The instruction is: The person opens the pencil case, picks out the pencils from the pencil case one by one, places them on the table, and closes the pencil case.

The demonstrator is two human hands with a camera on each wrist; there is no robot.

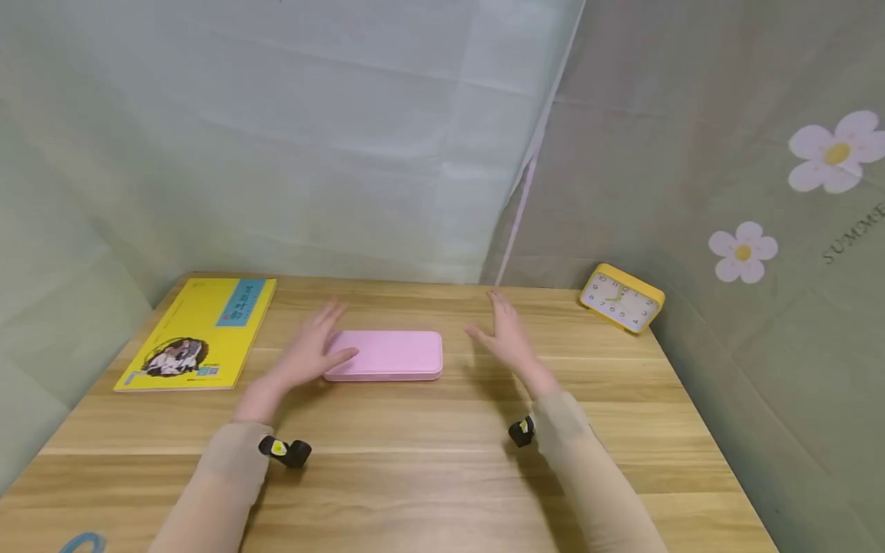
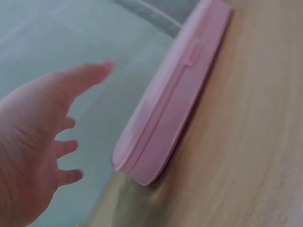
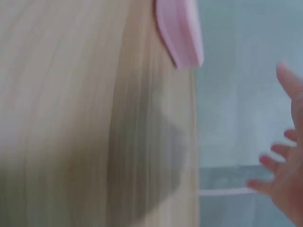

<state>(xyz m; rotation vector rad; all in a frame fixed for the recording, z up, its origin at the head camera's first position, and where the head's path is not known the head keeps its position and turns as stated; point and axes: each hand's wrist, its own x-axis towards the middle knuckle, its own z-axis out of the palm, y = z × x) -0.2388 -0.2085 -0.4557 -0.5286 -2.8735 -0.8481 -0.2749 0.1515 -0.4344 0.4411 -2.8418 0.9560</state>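
A closed pink case (image 1: 394, 355) lies flat on the wooden table, its clasp side facing the person. My left hand (image 1: 311, 353) hovers at the case's left end with fingers spread, thumb over its edge; in the left wrist view the hand (image 2: 35, 137) shows a gap between it and the case (image 2: 165, 104). My right hand (image 1: 508, 334) is held above the table, to the right of the case and apart from it, fingers extended. The right wrist view has that hand (image 3: 286, 165) holding nothing, with one end of the case (image 3: 181, 35) at the top.
A yellow book (image 1: 200, 330) lies at the table's left. At the back right stands a yellow clock (image 1: 621, 298). Part of a blue object (image 1: 84, 542) shows at the front left edge. Curtains (image 1: 346, 153) hang behind the table (image 1: 415, 476) and along its sides.
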